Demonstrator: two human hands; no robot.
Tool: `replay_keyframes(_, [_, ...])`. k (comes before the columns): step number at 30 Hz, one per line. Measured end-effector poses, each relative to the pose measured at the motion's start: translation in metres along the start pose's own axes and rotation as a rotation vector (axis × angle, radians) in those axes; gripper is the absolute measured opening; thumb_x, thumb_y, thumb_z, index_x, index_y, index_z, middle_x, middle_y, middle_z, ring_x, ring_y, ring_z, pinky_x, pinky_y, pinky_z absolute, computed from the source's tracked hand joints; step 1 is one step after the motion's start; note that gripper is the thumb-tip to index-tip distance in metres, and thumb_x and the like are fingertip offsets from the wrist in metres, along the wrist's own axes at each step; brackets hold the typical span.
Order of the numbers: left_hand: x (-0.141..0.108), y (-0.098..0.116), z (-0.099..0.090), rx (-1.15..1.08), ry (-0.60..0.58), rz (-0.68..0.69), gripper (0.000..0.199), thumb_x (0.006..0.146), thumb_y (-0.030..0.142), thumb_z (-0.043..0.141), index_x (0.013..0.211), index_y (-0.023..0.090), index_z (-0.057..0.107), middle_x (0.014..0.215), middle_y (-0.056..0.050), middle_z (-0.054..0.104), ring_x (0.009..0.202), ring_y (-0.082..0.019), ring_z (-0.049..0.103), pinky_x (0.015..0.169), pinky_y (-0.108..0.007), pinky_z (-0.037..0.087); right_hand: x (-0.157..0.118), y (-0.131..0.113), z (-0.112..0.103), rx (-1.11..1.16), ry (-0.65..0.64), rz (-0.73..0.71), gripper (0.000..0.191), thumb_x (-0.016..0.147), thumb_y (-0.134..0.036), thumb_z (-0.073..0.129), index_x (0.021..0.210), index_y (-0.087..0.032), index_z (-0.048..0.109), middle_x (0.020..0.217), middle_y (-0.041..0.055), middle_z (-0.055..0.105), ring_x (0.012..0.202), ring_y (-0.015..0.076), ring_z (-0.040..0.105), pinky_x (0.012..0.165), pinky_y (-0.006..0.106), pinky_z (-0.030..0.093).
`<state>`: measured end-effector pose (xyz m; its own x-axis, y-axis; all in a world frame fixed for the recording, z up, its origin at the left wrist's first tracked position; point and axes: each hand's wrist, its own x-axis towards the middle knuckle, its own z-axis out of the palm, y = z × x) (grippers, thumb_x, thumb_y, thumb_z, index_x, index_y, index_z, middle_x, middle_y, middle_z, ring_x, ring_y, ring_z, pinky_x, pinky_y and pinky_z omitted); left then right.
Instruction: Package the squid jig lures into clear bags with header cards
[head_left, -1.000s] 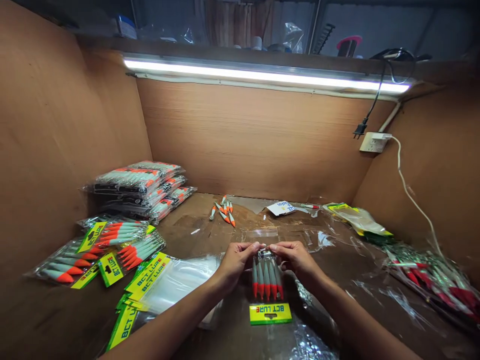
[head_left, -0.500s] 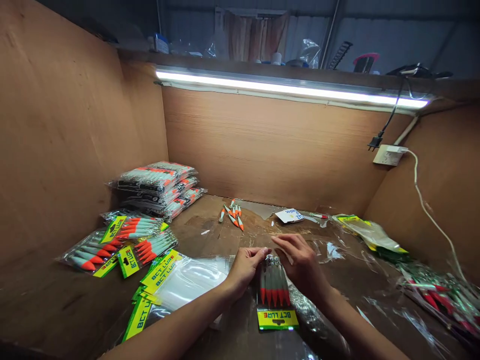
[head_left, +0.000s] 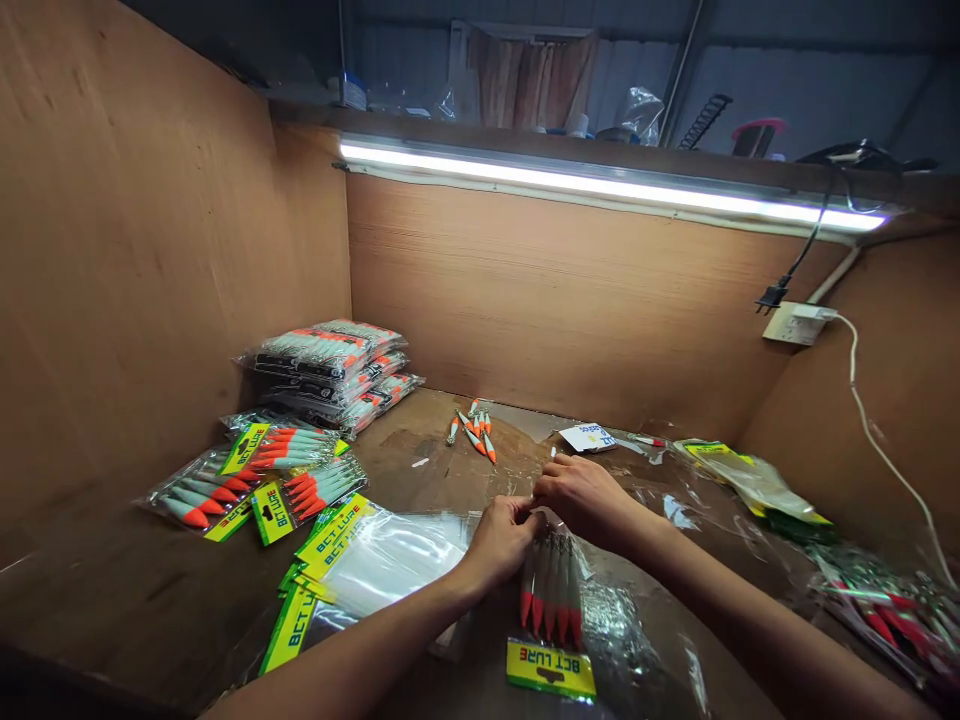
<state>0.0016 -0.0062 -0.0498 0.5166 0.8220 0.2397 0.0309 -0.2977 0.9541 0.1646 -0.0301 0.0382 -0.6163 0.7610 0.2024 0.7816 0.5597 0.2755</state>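
In the near middle of the table (head_left: 457, 485), a clear packet (head_left: 552, 590) holds 5 grey lures with red tips, its yellow BCT LURE header (head_left: 550, 672) at the near end. The left hand (head_left: 501, 542) has its fingertips clamped on the packet's far edge. The right hand (head_left: 581, 497) meets it there, fingers bent close together; whether they grip the plastic, I cannot tell. Flat bags (head_left: 397, 560) lie left, loose lures (head_left: 474, 432) farther off.
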Motion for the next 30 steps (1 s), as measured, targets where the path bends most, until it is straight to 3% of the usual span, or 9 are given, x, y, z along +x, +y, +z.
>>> replay_keyframes(3, [-0.001,-0.002,0.003,0.034,-0.032,-0.042,0.043,0.086,0.048,0.055,0.082,0.01,0.076,0.071,-0.003,0.066,0.063,-0.015,0.05,0.059,-0.024,0.032,-0.003,0.001,0.004,-0.023,-0.038,-0.023,0.012,0.084,-0.009,0.06,0.082,-0.019,0.066,0.084,0.0059,0.069,0.081,0.0208,0.057,0.071,0.03,0.037])
replay_keyframes(6, [-0.001,-0.003,0.005,0.056,-0.062,-0.042,0.053,0.088,0.054,0.051,0.082,0.008,0.076,0.068,-0.003,0.065,0.061,-0.014,0.047,0.058,-0.024,0.03,-0.01,-0.005,0.012,-0.061,0.0,0.04,0.007,0.083,-0.011,0.06,0.082,-0.017,0.062,0.085,0.0065,0.067,0.079,0.0213,0.055,0.069,0.031,0.036])
replay_keyframes(11, [-0.002,-0.002,0.006,0.066,-0.093,-0.016,0.053,0.088,0.054,0.051,0.079,0.009,0.077,0.062,-0.001,0.061,0.057,-0.012,0.041,0.056,-0.024,0.027,-0.022,-0.012,0.035,0.004,0.187,0.282,0.004,0.089,-0.016,0.056,0.087,-0.018,0.059,0.089,0.0072,0.064,0.084,0.0221,0.054,0.073,0.031,0.037])
replay_keyframes(14, [-0.005,-0.001,0.009,0.042,-0.16,-0.023,0.052,0.087,0.055,0.054,0.076,0.009,0.077,0.059,0.0,0.058,0.055,-0.011,0.039,0.054,-0.024,0.025,-0.028,0.003,0.046,0.102,0.302,0.45,0.012,0.094,-0.014,0.049,0.088,-0.018,0.06,0.088,0.0063,0.064,0.086,0.0217,0.054,0.074,0.031,0.037])
replay_keyframes(17, [-0.004,-0.006,0.014,-0.034,-0.175,-0.046,0.049,0.085,0.053,0.057,0.086,0.009,0.078,0.064,-0.001,0.063,0.057,-0.012,0.043,0.055,-0.024,0.029,-0.04,0.017,0.047,0.251,0.404,0.547,0.014,0.096,-0.017,0.049,0.09,-0.018,0.061,0.088,0.0053,0.065,0.085,0.0208,0.056,0.074,0.03,0.039])
replay_keyframes(21, [0.002,-0.01,0.013,-0.09,-0.091,-0.084,0.047,0.083,0.052,0.06,0.09,0.009,0.079,0.07,-0.004,0.069,0.061,-0.014,0.05,0.06,-0.024,0.035,-0.057,0.005,0.033,0.346,0.508,0.473,0.016,0.099,-0.023,0.048,0.096,-0.019,0.063,0.092,0.0058,0.066,0.089,0.0213,0.056,0.08,0.032,0.041])
replay_keyframes(25, [0.003,-0.005,0.01,-0.049,-0.1,-0.016,0.047,0.087,0.051,0.056,0.077,0.009,0.075,0.065,-0.001,0.063,0.06,-0.012,0.045,0.058,-0.023,0.031,-0.058,-0.024,0.026,0.264,0.444,0.343,0.016,0.096,-0.028,0.054,0.106,-0.019,0.063,0.099,0.0078,0.065,0.095,0.0241,0.055,0.083,0.035,0.04])
replay_keyframes(28, [0.002,-0.003,0.011,-0.007,-0.131,0.023,0.05,0.088,0.052,0.054,0.063,0.011,0.066,0.056,0.003,0.048,0.056,-0.01,0.033,0.053,-0.023,0.022,-0.046,-0.033,0.031,0.109,0.416,0.376,0.012,0.095,-0.024,0.054,0.091,-0.018,0.064,0.089,0.0073,0.064,0.086,0.0234,0.053,0.076,0.035,0.038])
replay_keyframes(30, [0.001,-0.005,0.013,-0.043,-0.16,-0.017,0.051,0.086,0.055,0.055,0.059,0.012,0.062,0.053,0.005,0.04,0.055,-0.009,0.027,0.051,-0.023,0.018,-0.038,-0.031,0.036,0.028,0.415,0.4,0.018,0.095,-0.018,0.051,0.079,-0.018,0.06,0.08,0.006,0.061,0.08,0.0215,0.052,0.072,0.034,0.035])
